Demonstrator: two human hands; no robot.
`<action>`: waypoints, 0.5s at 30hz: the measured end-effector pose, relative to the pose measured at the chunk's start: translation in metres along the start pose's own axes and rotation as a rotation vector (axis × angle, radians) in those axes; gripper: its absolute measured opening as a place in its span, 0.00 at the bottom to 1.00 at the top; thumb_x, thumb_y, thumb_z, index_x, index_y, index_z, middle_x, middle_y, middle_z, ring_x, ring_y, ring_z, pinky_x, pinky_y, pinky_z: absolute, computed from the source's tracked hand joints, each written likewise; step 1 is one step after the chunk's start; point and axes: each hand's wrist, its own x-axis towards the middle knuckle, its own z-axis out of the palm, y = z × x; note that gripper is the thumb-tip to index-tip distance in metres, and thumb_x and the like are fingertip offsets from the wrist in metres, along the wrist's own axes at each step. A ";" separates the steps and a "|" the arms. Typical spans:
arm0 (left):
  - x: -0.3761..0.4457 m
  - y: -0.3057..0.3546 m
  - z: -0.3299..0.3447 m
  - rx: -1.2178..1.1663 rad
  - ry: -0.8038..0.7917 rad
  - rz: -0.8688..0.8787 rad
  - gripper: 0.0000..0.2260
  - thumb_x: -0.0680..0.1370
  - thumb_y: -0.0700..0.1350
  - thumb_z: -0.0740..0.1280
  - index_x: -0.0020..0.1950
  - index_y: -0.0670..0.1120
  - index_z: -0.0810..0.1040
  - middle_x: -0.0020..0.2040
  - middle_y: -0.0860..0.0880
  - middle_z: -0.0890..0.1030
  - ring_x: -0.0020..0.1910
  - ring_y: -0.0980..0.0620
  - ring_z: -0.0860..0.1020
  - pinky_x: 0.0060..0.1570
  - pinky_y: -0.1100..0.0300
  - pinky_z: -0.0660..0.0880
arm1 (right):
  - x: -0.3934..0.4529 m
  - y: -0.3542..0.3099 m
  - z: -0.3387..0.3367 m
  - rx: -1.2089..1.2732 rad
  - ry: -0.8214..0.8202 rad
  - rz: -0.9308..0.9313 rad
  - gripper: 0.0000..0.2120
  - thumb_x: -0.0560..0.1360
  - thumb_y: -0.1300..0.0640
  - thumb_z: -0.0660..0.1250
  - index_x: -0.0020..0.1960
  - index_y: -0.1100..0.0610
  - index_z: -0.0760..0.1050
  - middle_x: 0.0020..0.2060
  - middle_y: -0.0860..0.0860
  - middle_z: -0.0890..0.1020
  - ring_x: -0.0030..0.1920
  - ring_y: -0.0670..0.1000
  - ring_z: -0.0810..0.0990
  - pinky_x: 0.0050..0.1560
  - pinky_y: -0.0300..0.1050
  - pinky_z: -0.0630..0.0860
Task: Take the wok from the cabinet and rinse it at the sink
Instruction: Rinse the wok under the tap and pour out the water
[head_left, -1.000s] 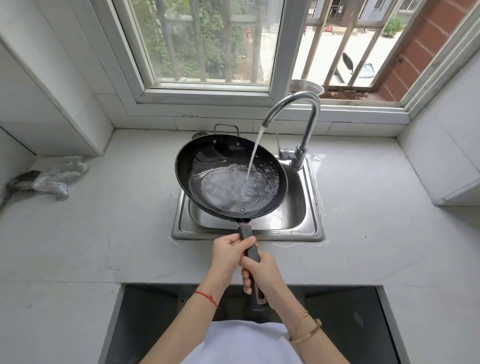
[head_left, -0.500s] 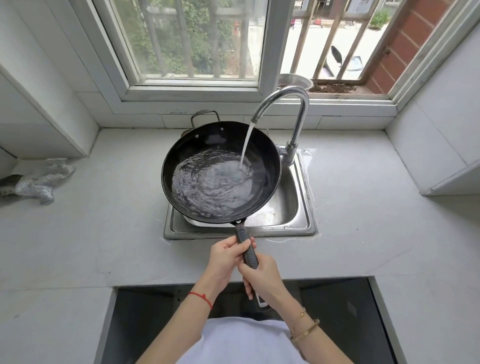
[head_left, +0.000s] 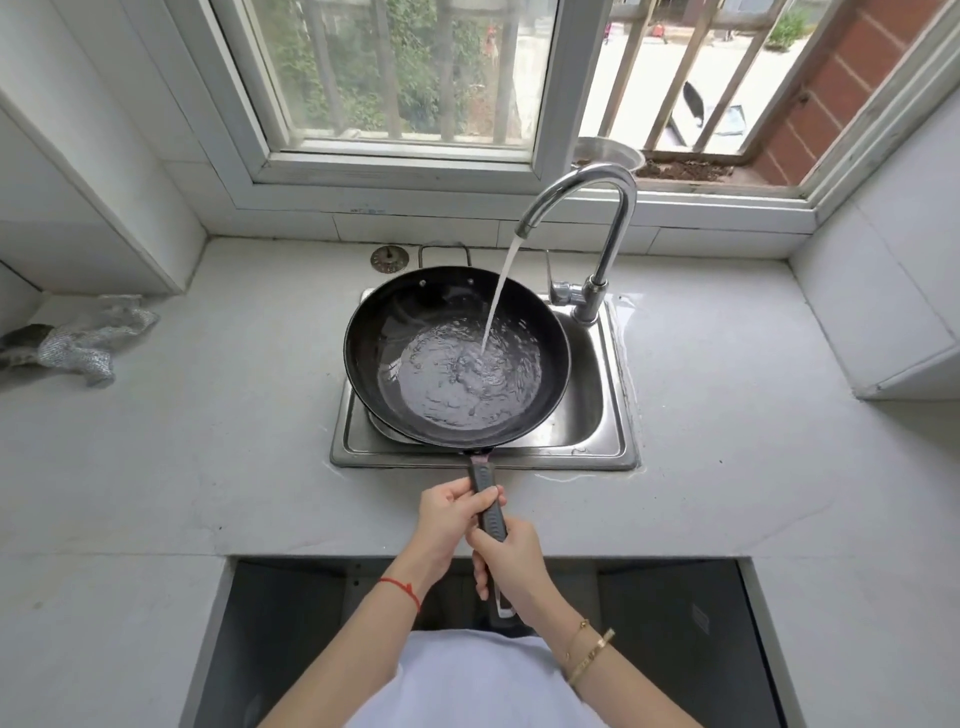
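A black wok (head_left: 384, 332) hangs over the steel sink (head_left: 608, 415), covering most of the basin. Water runs from the curved chrome faucet (head_left: 608, 208) into the wok and pools rippling in its bottom. The wok's dark handle (head_left: 483, 478) points toward me across the counter edge. My left hand (head_left: 449, 512) grips the handle near the wok. My right hand (head_left: 511, 561) grips it lower down, just behind the left.
A crumpled silver cloth (head_left: 88, 338) lies on the white counter (head_left: 208, 441) at the far left. A round drain strainer (head_left: 389, 258) and a wire rack sit behind the sink. An open dark cabinet space (head_left: 675, 623) lies below the counter in front of me.
The wok has shifted right and tilted back toward level, and the water has swirled from its left side to its centre-right. Both hands stay on the handle.
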 end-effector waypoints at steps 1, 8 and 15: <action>0.002 -0.001 0.000 0.007 -0.001 -0.006 0.05 0.75 0.34 0.70 0.45 0.42 0.85 0.43 0.44 0.86 0.46 0.47 0.83 0.54 0.52 0.80 | 0.001 0.001 0.000 0.006 0.006 0.006 0.10 0.78 0.63 0.64 0.38 0.60 0.73 0.21 0.52 0.74 0.19 0.51 0.72 0.20 0.40 0.71; 0.014 -0.004 0.003 0.032 -0.018 -0.038 0.05 0.76 0.34 0.70 0.50 0.40 0.83 0.45 0.44 0.86 0.48 0.49 0.84 0.54 0.53 0.80 | 0.010 0.006 -0.001 0.051 0.032 0.038 0.10 0.79 0.61 0.65 0.39 0.60 0.72 0.21 0.53 0.74 0.19 0.51 0.72 0.20 0.41 0.71; 0.020 -0.013 -0.001 0.026 -0.011 -0.069 0.07 0.76 0.33 0.69 0.52 0.40 0.82 0.44 0.47 0.88 0.47 0.52 0.85 0.46 0.61 0.81 | 0.016 0.013 -0.002 0.022 -0.004 0.072 0.10 0.79 0.60 0.64 0.39 0.59 0.72 0.21 0.52 0.74 0.19 0.51 0.72 0.21 0.42 0.72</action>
